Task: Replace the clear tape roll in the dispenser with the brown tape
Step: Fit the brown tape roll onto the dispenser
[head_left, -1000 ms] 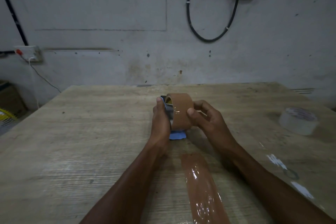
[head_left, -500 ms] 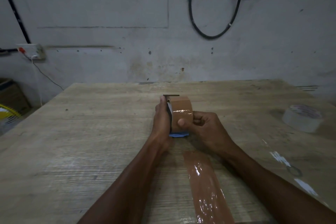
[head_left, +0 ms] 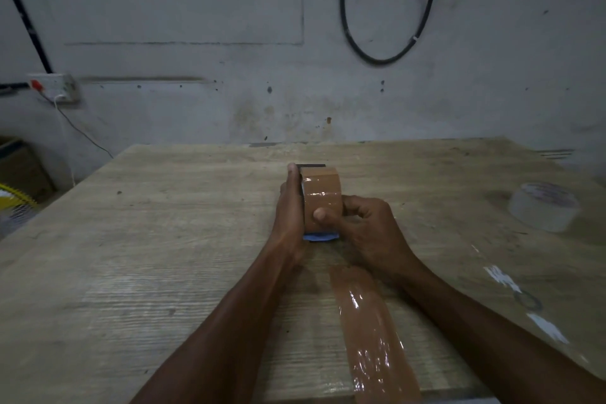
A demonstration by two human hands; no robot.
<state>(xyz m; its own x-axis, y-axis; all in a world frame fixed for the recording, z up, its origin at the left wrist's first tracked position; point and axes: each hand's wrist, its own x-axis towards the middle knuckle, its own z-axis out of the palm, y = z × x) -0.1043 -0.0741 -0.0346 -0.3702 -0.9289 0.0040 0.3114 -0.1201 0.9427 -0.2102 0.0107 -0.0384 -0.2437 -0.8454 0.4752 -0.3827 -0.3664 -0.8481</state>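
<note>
Noted left hand (head_left: 290, 207) gripping the dispenser (head_left: 319, 237) from its left side, thumb laid up along the frame. Could not see the other fingers behind the frame, so left their lie unrecorded. Saw of the dispenser only a blue foot below the fingers and a dark edge beside the thumb tip.

Found brown tape roll (head_left: 320, 190) standing upright on edge in the dispenser, directly between the two sets of fingers and touching both.

Recorded right hand (head_left: 369, 229) pinching the roll, thumb pressed low on the outer band, fingers curled against the right flank.

Compared with a second ago: then a tilted roll with its core showing and the thumb higher; now a squared-up roll, core hidden, thumb lower. Read this as the roll pushed home on the hub, though could not see the seating itself.

Located clear tape roll (head_left: 544, 207) lying flat on the tabletop (head_left: 164, 239), well right of the right fingers, untouched. Logged a strip of brown tape (head_left: 370, 331) stuck to the tabletop, nearer than the fingers.

Judged the swap nearly done, with threading of the free end probably left.
</note>
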